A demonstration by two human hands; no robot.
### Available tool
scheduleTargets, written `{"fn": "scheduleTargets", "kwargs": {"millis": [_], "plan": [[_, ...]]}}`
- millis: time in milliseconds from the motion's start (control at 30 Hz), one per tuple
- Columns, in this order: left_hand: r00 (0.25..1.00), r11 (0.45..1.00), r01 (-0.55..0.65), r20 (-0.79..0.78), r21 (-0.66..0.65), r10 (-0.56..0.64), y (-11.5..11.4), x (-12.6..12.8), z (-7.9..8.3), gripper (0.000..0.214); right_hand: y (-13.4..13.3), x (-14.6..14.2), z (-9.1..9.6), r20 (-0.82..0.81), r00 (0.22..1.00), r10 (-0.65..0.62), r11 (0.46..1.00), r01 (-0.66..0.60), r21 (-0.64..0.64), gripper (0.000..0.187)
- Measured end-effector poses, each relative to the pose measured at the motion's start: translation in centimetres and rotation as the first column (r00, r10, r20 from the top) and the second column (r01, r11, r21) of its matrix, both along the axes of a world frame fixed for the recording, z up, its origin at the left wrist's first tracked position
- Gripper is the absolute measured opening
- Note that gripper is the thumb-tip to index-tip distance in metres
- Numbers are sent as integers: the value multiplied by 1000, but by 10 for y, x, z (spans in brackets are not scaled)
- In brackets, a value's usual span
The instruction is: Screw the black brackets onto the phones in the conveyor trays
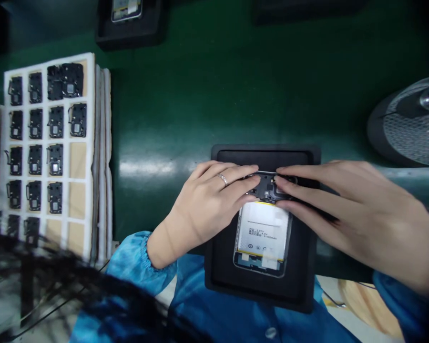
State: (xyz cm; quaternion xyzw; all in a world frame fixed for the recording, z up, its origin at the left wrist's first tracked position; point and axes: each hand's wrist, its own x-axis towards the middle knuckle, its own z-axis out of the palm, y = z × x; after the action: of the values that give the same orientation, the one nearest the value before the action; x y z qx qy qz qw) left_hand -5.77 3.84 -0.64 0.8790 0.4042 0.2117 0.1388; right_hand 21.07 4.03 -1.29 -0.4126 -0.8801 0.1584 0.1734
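Note:
An opened phone (262, 236) lies face down in a black foam tray (302, 267), its white battery with yellow edges showing. Across the phone's top end sits a black plastic module (264, 186). My left hand (210, 197), with a ring on one finger, presses its fingertips on the module's left side and the phone's top edge; its thumb is mostly hidden. From the right, my right hand (346, 205) has its fingers and thumb around the module's right end. Both hands are closed in on this part, and the fingers cover much of it.
At the left stands a white compartment tray (66, 138) with several similar black modules and some bare cells, stacked on other trays. Another black tray (128, 35) with a phone lies at the back. A rounded mesh-covered object (411, 124) is at the right on the green table (200, 105).

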Motion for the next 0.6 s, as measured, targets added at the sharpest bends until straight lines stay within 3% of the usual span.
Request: {"fn": "scheduleTargets", "kwargs": {"millis": [267, 433, 600], "plan": [[996, 994, -86, 17, -73, 88, -9, 6, 1, 21, -4, -14, 11, -37, 994, -102, 995, 101, -18, 32], [990, 997, -76, -117, 10, 77, -20, 9, 9, 36, -5, -12, 13, 70, 989, -127, 992, 127, 7, 49], [973, 988, -61, -211, 141, 91, -45, 26, 6, 47, -4, -12, 14, -11, 990, -141, 990, 142, 19, 36]]}}
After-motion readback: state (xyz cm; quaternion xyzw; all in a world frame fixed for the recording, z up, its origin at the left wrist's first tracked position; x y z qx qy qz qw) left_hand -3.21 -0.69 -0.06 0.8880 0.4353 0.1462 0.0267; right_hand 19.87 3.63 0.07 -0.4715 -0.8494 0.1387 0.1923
